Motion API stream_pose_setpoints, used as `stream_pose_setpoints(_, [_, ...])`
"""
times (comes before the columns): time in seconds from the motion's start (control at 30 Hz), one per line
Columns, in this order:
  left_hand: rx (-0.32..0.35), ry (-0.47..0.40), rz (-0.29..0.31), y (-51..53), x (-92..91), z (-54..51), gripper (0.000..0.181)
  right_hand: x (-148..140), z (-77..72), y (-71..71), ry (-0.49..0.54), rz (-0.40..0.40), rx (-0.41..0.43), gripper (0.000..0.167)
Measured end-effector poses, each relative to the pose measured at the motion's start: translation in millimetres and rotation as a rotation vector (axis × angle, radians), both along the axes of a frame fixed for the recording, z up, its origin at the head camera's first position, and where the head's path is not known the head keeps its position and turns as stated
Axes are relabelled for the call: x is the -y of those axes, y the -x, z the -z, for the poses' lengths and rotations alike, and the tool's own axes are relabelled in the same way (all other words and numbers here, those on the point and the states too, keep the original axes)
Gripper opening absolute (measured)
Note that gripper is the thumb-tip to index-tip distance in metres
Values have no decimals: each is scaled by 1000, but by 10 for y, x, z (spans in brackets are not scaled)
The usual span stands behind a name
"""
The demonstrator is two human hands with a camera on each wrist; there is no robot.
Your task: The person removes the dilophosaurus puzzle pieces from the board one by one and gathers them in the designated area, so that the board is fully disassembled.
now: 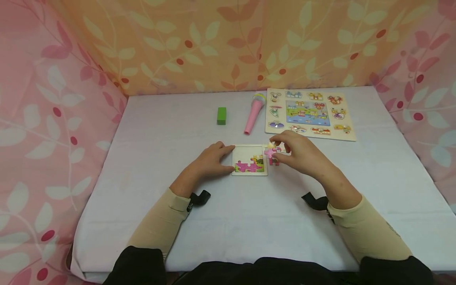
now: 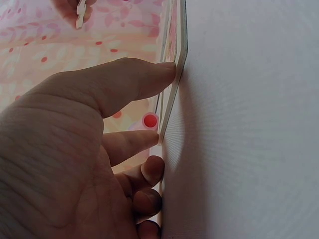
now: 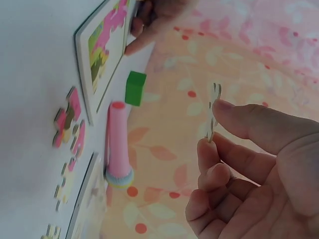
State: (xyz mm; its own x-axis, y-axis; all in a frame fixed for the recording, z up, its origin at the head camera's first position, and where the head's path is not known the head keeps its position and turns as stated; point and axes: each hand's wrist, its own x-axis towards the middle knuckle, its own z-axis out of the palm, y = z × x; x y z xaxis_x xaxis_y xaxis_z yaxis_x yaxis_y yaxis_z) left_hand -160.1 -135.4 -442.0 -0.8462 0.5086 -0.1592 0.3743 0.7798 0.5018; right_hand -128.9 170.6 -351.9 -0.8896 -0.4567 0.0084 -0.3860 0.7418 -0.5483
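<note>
Part filled, one piece lifted

The white-covered worktop (image 1: 256, 229) spreads broadly on the near side and to the left, with patterned cloth (image 1: 228, 43) standing along its far edge. At far right lies the peg puzzle board (image 1: 348, 118); its near edge runs just beyond the right hand (image 1: 299, 152), so the far side seems the tighter one for that hand.

The jigsaw frame (image 1: 245, 153) lies flat near the middle. Joined pieces (image 1: 249, 167) cover its near part and reach up its right side; bare backing shows at far left. The left hand (image 1: 210, 160) has thumb and index finger spread along the frame's left edge, the other fingers loosely curled, apparently steadying it.

The pink microphone (image 1: 254, 113) lies beyond the frame, just left of the board, with the green block (image 1: 221, 116) farther left; neither seems in the way.

Loose pieces (image 3: 65, 122) lie just right of the frame. Above the worktop, one jigsaw piece (image 3: 214, 112) is pinched between the right thumb and fingers, edge-on in the right wrist view. The step looks like readying that piece; the next move would likely call for a short leftward shift over the rim, then laying it flat against its neighbours.
</note>
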Motion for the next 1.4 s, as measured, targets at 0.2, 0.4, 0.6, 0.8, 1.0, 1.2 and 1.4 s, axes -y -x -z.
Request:
stream_pose_setpoints(0.2, [1,1,-7,1,-7,6,79,-179,29,-49,-1,19,-56,42])
stream_pose_setpoints(0.4, [8,8,-8,-6,-11,-9,79,-340,78,-78,-41,43,-49,41])
stream_pose_setpoints(0.6, [9,13,-12,-14,-14,-20,80,-422,160,-95,-50,72,-4,39])
stream_pose_setpoints(0.8, [8,14,-14,-16,-17,-23,80,-451,303,-43,-79,101,50,34])
stream_pose_setpoints(1.0, [15,2,-13,-25,-15,-42,80,-444,416,35,-117,111,101,33])
stream_pose_setpoints(1.2, [19,-3,-14,-22,-11,-39,80,-415,482,100,-149,117,139,34])
stream_pose_setpoints(1.4, [19,10,-21,-22,-15,-32,80,-394,527,142,-161,104,158,33])
